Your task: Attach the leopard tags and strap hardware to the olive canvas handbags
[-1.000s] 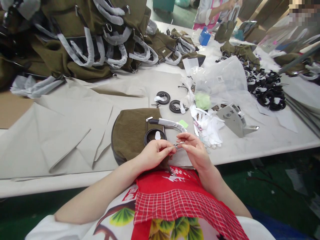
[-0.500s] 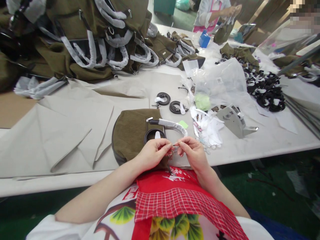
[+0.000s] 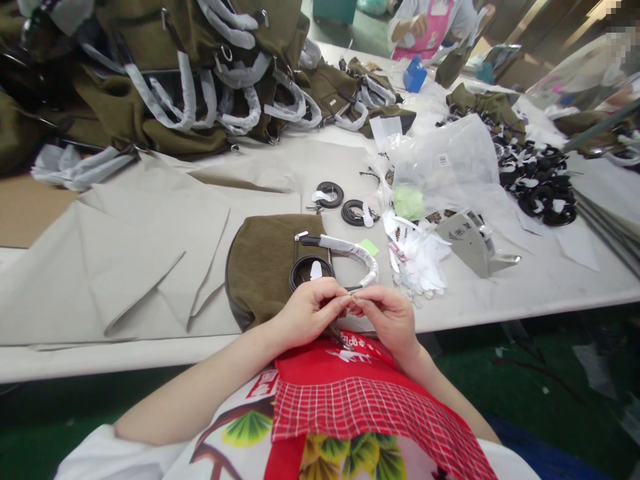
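An olive corduroy handbag [image 3: 265, 267] lies flat at the table's front edge, its wrapped handle [image 3: 367, 257] curving out to the right. A coiled black strap [image 3: 295, 275] with a white tag rests on the bag. Over the bag's opening edge, my left hand [image 3: 313, 307] is closed in a pinch, thumb against fingers. My right hand [image 3: 387, 317] pinches too, its fingertips meeting those of the left. What sits between the fingertips is small and mostly covered by them; I cannot make it out.
Wrapped-handle olive bags [image 3: 165, 80] are heaped at the back left. Two coiled straps [image 3: 327, 195], white tags [image 3: 420, 257], a clear plastic bag [image 3: 443, 160] and a grey tape dispenser [image 3: 470, 243] lie on the right. A co-worker in a pink apron [image 3: 430, 30] stands across the table.
My hands have come closer together, the right one moving slightly down and its fingers folding in. Across the table, the co-worker's hands have moved apart. The view has shifted a little.
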`<state>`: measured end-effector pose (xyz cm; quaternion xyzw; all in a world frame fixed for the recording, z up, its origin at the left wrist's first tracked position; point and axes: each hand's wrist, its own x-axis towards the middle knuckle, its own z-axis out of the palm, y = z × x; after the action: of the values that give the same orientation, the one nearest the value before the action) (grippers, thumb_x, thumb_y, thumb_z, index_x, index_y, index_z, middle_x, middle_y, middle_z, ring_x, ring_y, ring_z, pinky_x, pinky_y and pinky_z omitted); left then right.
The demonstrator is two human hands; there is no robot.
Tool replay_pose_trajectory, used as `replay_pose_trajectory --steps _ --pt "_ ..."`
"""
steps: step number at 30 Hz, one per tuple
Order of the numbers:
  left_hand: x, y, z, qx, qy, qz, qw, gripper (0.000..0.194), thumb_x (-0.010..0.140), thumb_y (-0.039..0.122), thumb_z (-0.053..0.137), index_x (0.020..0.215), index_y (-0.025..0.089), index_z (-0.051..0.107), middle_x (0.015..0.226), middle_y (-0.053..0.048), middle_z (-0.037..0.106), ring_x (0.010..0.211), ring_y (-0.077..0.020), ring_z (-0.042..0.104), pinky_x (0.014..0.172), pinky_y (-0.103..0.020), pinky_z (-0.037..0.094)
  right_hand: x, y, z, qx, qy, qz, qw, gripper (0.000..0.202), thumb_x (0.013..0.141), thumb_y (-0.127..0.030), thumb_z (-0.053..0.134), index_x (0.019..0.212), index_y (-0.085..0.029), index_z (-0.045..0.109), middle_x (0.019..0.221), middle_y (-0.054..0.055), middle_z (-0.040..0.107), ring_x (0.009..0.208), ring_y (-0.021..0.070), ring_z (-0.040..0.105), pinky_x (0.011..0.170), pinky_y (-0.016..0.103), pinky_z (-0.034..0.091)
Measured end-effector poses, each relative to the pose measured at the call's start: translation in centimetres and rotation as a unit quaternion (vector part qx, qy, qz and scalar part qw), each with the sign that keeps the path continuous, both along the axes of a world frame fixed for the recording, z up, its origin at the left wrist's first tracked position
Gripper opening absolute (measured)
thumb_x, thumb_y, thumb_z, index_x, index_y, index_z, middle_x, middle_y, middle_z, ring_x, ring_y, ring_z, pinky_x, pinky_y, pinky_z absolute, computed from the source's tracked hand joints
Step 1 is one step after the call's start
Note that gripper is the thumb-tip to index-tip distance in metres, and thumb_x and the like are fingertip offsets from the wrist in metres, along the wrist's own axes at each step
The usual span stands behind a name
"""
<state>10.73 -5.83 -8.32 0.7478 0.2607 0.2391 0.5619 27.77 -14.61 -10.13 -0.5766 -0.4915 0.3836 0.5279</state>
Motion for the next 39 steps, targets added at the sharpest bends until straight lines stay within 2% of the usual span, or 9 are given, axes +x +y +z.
replay_pose_trajectory --steps 13,20,23,27,30,32,34,36,39 --pt "0.0 -0.3 0.2 -0.003 -0.003 0.036 0.999 0.028 0.092 0.027 0.053 0.071 0.015 0.067 0.07 -0.002 0.063 0.069 -0.0117 0.057 0.069 -0.023 0.042 -0.5 0.2 0.1 0.039 -0.096 0.025 0.994 0.014 0.092 -0.022 0.058 0.09 -0.022 0.072 0.075 0.001 0.07 0.066 0.013 0.065 0.064 0.024 0.054" --pt "0.4 -0.2 -0.5 -0.102 -0.034 0.042 0.993 0.033 0.09 0.037 0.054 0.067 0.014 0.062 0.068 -0.004 0.065 0.066 -0.014 0.058 0.066 -0.024 0.044 -1.1 0.7 0.2 0.041 -0.155 0.025 0.987 0.019 0.095 -0.022 0.052 0.084 -0.02 0.068 0.072 0.0 0.068 0.063 0.0114 0.064 0.064 0.023 0.051" --pt "0.6 -0.1 -0.7 -0.104 -0.032 0.045 0.993 0.035 0.09 0.039 0.053 0.067 0.014 0.061 0.067 -0.004 0.065 0.064 -0.0143 0.059 0.064 -0.024 0.045 -1.4 1.0 0.1 0.05 -0.18 0.021 0.982 0.02 0.095 -0.024 0.051 0.083 -0.02 0.067 0.071 0.0 0.068 0.062 0.0112 0.063 0.065 0.023 0.05" --pt "-0.1 0.1 -0.3 0.023 0.049 0.037 0.998 0.035 0.094 0.034 0.045 0.074 0.016 0.066 0.073 -0.005 0.067 0.07 -0.0155 0.061 0.069 -0.026 0.049 -1.1 1.4 0.3 0.067 -0.208 0.021 0.976 0.018 0.094 -0.026 0.053 0.088 -0.02 0.069 0.073 0.002 0.069 0.065 0.0126 0.064 0.066 0.024 0.05" --pt "-2.3 0.1 0.2 0.198 0.131 0.032 0.971 0.031 0.089 0.031 0.053 0.116 0.019 0.064 0.121 -0.011 0.063 0.108 -0.0229 0.06 0.093 -0.036 0.049 0.5 1.7 0.6 0.066 -0.194 0.008 0.979 0.019 0.094 -0.028 0.053 0.096 -0.02 0.07 0.077 0.003 0.071 0.068 0.0135 0.065 0.07 0.026 0.052" --pt "-4.3 -0.1 0.0 0.295 0.188 0.016 0.937 0.06 0.079 0.028 0.065 0.137 0.023 0.049 0.146 -0.012 0.044 0.13 -0.0287 0.046 0.108 -0.045 0.04 2.1 1.7 0.4 0.046 -0.156 -0.047 0.986 0.022 0.095 -0.031 0.052 0.094 -0.02 0.07 0.074 0.003 0.07 0.063 0.0129 0.064 0.065 0.026 0.052" --pt "-5.8 -0.5 -0.7 0.361 0.241 -0.015 0.901 0.072 0.071 0.022 0.069 0.139 0.025 0.046 0.149 -0.011 0.043 0.135 -0.0315 0.041 0.113 -0.05 0.034 3.8 1.5 0.0 0.017 -0.105 -0.117 0.987 0.026 0.094 -0.036 0.053 0.087 -0.018 0.07 0.069 0.002 0.069 0.055 0.0118 0.062 0.056 0.024 0.051" --pt "-6.6 -1.0 -1.6 0.411 0.276 -0.027 0.868 0.067 0.071 0.015 0.066 0.136 0.025 0.051 0.142 -0.01 0.052 0.132 -0.031 0.046 0.113 -0.052 0.034 5.0 1.4 -0.5 -0.002 -0.066 -0.164 0.984 0.03 0.092 -0.041 0.054 0.082 -0.018 0.069 0.066 0.002 0.069 0.051 0.0114 0.06 0.05 0.022 0.049" --pt "-6.3 -1.6 -3.1 0.467 0.296 0.012 0.833 0.053 0.074 0.011 0.059 0.127 0.015 0.058 0.13 -0.015 0.062 0.121 -0.0303 0.057 0.107 -0.048 0.041 5.9 1.6 -0.5 0.001 -0.046 -0.191 0.981 0.031 0.09 -0.044 0.058 0.081 -0.017 0.07 0.065 0.002 0.069 0.051 0.0114 0.061 0.048 0.022 0.049"
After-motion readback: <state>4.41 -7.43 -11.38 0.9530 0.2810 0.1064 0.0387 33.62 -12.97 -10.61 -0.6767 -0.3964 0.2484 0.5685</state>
